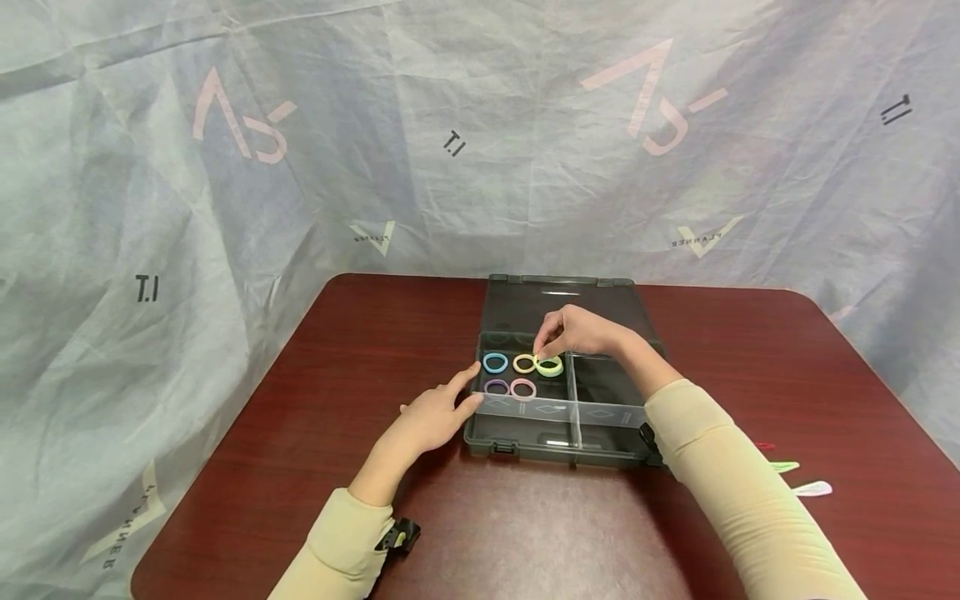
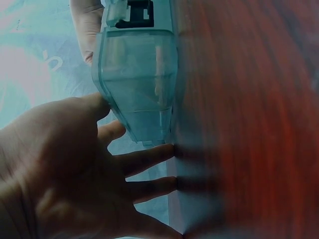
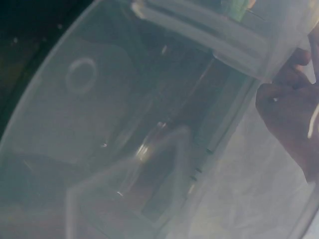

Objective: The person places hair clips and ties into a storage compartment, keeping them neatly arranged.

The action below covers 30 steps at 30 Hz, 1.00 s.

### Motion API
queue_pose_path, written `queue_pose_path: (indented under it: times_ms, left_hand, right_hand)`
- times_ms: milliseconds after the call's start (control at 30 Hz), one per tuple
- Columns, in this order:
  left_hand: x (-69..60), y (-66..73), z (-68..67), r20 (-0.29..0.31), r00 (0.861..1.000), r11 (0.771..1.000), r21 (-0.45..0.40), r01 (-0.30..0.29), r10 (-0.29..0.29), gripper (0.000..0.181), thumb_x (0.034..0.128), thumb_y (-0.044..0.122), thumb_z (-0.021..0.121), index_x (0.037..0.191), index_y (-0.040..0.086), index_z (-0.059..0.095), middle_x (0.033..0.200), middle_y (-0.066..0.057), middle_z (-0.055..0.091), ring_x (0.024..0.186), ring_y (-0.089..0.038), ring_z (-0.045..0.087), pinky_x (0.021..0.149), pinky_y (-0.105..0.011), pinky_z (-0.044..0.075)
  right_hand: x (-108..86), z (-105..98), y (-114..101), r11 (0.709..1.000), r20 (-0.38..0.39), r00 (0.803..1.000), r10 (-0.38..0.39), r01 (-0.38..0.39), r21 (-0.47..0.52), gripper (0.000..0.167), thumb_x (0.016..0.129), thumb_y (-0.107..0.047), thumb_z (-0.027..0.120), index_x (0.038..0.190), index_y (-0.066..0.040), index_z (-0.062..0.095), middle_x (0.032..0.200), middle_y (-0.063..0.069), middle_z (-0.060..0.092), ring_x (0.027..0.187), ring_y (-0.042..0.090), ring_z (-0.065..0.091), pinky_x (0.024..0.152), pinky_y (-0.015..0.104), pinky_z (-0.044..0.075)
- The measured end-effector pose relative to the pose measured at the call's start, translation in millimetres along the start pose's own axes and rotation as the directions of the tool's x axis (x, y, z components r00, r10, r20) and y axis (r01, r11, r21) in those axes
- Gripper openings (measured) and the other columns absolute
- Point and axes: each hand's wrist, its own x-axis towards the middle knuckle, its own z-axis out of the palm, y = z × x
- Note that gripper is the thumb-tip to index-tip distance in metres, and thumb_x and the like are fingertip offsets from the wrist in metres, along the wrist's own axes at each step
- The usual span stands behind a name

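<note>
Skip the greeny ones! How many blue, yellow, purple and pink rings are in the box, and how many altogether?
Blue ring: 1
Yellow ring: 1
Purple ring: 1
Pink ring: 1
Total: 4

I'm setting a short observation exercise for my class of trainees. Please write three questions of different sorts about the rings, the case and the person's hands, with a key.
1. Multiple choice: in the head view, which ring lies directly beyond the purple ring?
A) pink
B) blue
C) yellow

2. True or false: the lid of the case is closed over its compartments.

3. Short reply: which grip, left or right, has its fingertips down among the coloured rings?

Key
1. B, the blue ring.
2. False: the lid is open, on the far side from the person.
3. The right grip; the left grip is at the case's left side.
</note>
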Motion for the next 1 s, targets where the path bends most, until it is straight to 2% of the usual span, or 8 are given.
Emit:
queue_pose_path:
  times_ms: [267, 467, 633, 733, 867, 933, 1000]
  left_hand:
    - [0.1, 0.5, -0.2, 0.000, 1.000, 1.000, -0.012, -0.001, 0.001, 0.060, 0.1063, 0.050, 0.045, 0.162, 0.032, 0.028, 0.151, -0.020, 0.048, 0.137, -0.045, 0.045, 0.098, -0.085, 0.020]
    - [-0.4, 0.6, -0.1, 0.003, 1.000, 1.000, -0.013, 0.004, -0.004, 0.061, 0.1061, 0.050, 0.045, 0.162, 0.032, 0.027, 0.151, -0.020, 0.048, 0.136, -0.045, 0.046, 0.098, -0.085, 0.020]
    - [0.5, 0.1, 0.3, 0.002, 1.000, 1.000, -0.012, 0.004, -0.004, 0.061, 0.1062, 0.050, 0.045, 0.162, 0.033, 0.027, 0.151, -0.020, 0.047, 0.137, -0.045, 0.045, 0.098, -0.085, 0.020]
    - [0.5, -0.1, 0.2, 0.003, 1.000, 1.000, -0.013, 0.005, -0.005, 0.061, 0.1062, 0.050, 0.045, 0.162, 0.033, 0.027, 0.151, -0.020, 0.047, 0.138, -0.044, 0.044, 0.098, -0.085, 0.020]
    - [0.7, -0.7, 0.4, 0.005, 1.000, 1.000, -0.016, 0.008, -0.008, 0.061, 0.1061, 0.050, 0.045, 0.162, 0.033, 0.026, 0.152, -0.020, 0.047, 0.139, -0.044, 0.043, 0.099, -0.084, 0.019]
    - [1.1, -1.4, 1.3, 0.005, 1.000, 1.000, -0.016, 0.008, -0.007, 0.061, 0.1061, 0.050, 0.045, 0.162, 0.033, 0.026, 0.152, -0.020, 0.047, 0.139, -0.044, 0.043, 0.099, -0.084, 0.020]
    - [1.3, -2.0, 2.3, 0.006, 1.000, 1.000, -0.014, 0.006, -0.006, 0.061, 0.1061, 0.051, 0.045, 0.162, 0.034, 0.026, 0.151, -0.020, 0.047, 0.138, -0.044, 0.044, 0.098, -0.084, 0.020]
  right_hand:
    - [2.1, 8.7, 1.7, 0.997, 0.012, 1.000, 0.004, -0.003, -0.077, 0.005, 0.084, -0.011, 0.084, 0.089, -0.009, 0.083, 0.090, 0.005, 0.065, 0.083, 0.023, 0.057, 0.074, 0.035, 0.051]
    - [2.9, 12.9, -0.3, 0.990, 0.034, 0.999, -0.001, 0.006, -0.143, 0.004, 0.083, -0.007, 0.083, 0.086, -0.009, 0.083, 0.087, 0.003, 0.063, 0.082, 0.020, 0.055, 0.074, 0.034, 0.050]
    - [2.5, 14.9, -3.7, 0.961, 0.024, 0.998, 0.062, -0.053, -0.273, 0.004, 0.082, -0.013, 0.085, 0.082, -0.017, 0.084, 0.089, -0.003, 0.062, 0.082, 0.017, 0.055, 0.078, 0.037, 0.046]
    - [2.6, 16.1, -5.5, 0.934, 0.018, 0.996, 0.090, -0.078, -0.348, 0.003, 0.082, -0.019, 0.086, 0.081, -0.020, 0.084, 0.090, -0.007, 0.061, 0.083, 0.015, 0.055, 0.090, 0.044, 0.042]
    - [2.5, 17.2, -7.0, 0.919, 0.025, 0.994, 0.102, -0.085, -0.386, 0.005, 0.083, -0.022, 0.086, 0.081, -0.018, 0.084, 0.091, -0.007, 0.059, 0.084, 0.015, 0.053, 0.103, 0.054, 0.031]
    - [1.9, 17.6, -7.3, 0.917, 0.028, 0.994, 0.109, -0.089, -0.390, 0.006, 0.083, -0.023, 0.085, 0.081, -0.017, 0.084, 0.091, -0.006, 0.059, 0.083, 0.016, 0.052, 0.103, 0.054, 0.030]
    - [1.1, 17.7, -7.1, 0.921, 0.035, 0.993, 0.113, -0.092, -0.378, 0.006, 0.084, -0.022, 0.085, 0.082, -0.016, 0.084, 0.091, -0.006, 0.058, 0.082, 0.017, 0.051, 0.097, 0.051, 0.033]
